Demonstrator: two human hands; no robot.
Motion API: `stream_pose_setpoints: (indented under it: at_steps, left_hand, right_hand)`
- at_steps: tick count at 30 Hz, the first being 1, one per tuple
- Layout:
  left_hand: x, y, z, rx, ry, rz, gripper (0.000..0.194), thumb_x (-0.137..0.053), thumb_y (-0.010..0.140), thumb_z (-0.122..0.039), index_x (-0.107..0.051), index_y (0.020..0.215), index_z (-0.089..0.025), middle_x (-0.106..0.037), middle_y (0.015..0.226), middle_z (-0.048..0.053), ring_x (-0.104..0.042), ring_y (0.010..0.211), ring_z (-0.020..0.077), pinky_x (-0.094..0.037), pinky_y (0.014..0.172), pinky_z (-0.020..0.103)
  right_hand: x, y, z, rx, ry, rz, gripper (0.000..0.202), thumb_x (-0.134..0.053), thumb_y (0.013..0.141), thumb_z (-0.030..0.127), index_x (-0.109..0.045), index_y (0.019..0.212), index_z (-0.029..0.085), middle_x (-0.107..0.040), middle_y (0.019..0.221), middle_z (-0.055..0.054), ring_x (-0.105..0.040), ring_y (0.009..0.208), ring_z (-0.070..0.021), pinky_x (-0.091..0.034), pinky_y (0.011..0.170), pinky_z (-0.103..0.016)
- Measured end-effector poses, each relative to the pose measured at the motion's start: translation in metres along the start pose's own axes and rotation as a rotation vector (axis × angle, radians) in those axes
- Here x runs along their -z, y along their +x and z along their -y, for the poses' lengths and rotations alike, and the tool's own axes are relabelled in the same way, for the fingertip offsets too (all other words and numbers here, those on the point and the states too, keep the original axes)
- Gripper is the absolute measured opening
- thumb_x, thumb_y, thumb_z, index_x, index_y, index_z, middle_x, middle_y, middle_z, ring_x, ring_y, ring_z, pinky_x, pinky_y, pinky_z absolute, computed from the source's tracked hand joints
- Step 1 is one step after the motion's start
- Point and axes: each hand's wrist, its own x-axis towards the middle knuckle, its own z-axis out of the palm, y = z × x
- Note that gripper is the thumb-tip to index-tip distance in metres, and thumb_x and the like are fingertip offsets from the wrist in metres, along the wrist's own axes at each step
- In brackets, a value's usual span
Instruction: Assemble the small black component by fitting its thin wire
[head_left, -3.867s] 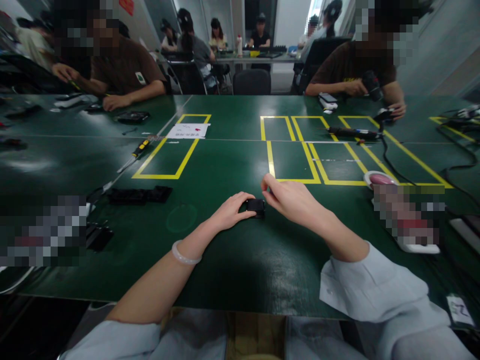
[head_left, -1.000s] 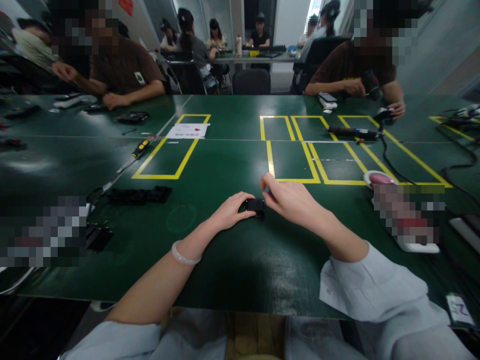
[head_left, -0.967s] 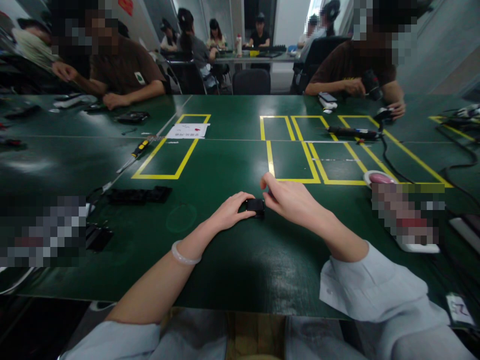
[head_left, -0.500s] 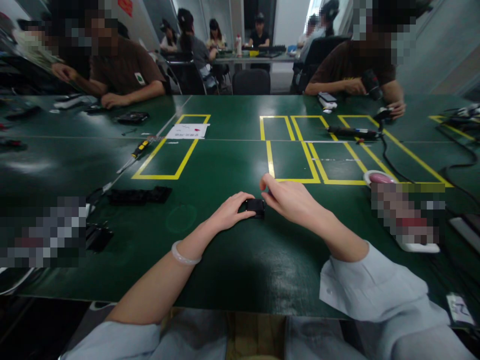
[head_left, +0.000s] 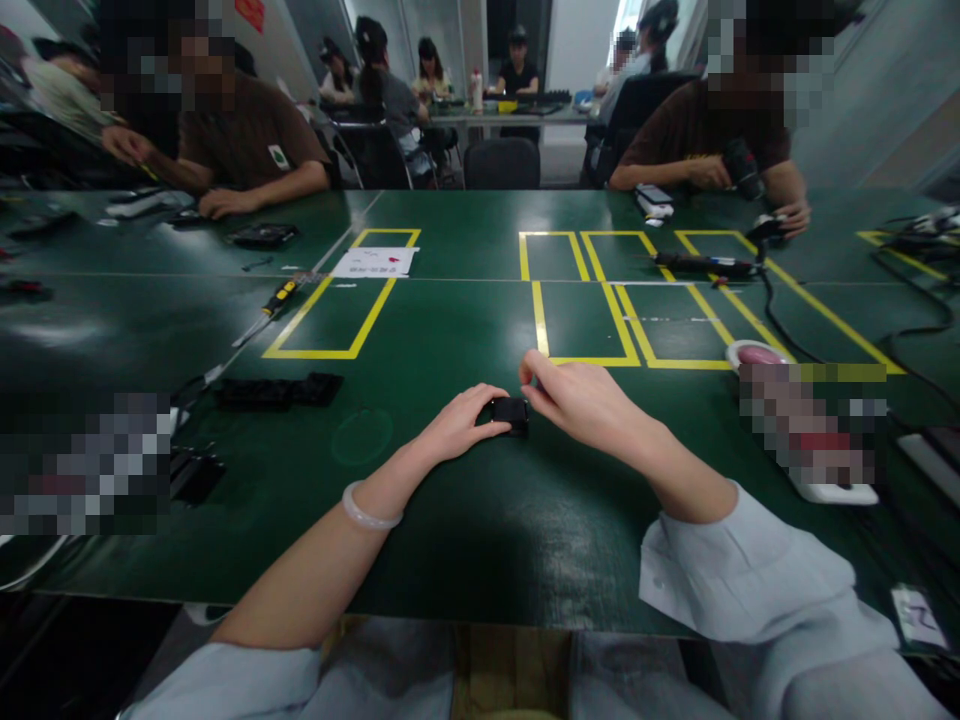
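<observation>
A small black box-shaped part (head_left: 511,414) rests on the green tabletop (head_left: 480,520) in front of me. My left hand (head_left: 466,420) grips it from the left, fingers behind and thumb along the near side. Just right of the part is my right hand (head_left: 581,400), its fingers curled together in a pinch at the part's right edge. Whatever lies between those fingertips is too small or hidden to make out.
A long black part (head_left: 277,391) lies to the left, with a yellow-black screwdriver (head_left: 281,296) beyond it. Yellow tape outlines (head_left: 589,361) mark the table. A white-edged device (head_left: 840,493) sits at right. Across the table, a co-worker holds a power screwdriver (head_left: 742,170).
Both my hands and the black part stay almost exactly where they were. The far-left co-worker's raised hand has shifted slightly.
</observation>
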Motion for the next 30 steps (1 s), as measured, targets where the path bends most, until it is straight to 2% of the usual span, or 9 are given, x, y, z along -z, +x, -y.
stream_pose_setpoints:
  at_steps: [7,30]
  left_hand:
    - [-0.0002,0.0001,-0.0004,-0.01,0.003,-0.011,0.038,-0.058,0.086,-0.045,-0.053,0.115,-0.02,-0.059,0.109,0.006,-0.057,0.101,0.0231,-0.044,0.088,0.035]
    - [0.0009,0.0004,-0.0014,0.002,-0.011,0.001,0.037,-0.056,0.087,-0.046,-0.053,0.115,-0.021,-0.06,0.11,0.007,-0.057,0.103,0.0248,-0.044,0.089,0.037]
  right_hand:
    - [0.0038,-0.0021,0.0029,0.011,0.05,-0.008,0.021,-0.04,0.086,0.022,-0.045,0.107,0.019,-0.065,0.077,-0.002,-0.056,0.065,-0.0155,-0.025,0.055,-0.025]
    - [0.0078,0.0001,-0.0008,-0.069,0.019,-0.084,0.02,-0.034,0.093,0.028,-0.05,0.102,0.02,-0.064,0.073,-0.001,-0.056,0.062,-0.0143,-0.025,0.055,-0.025]
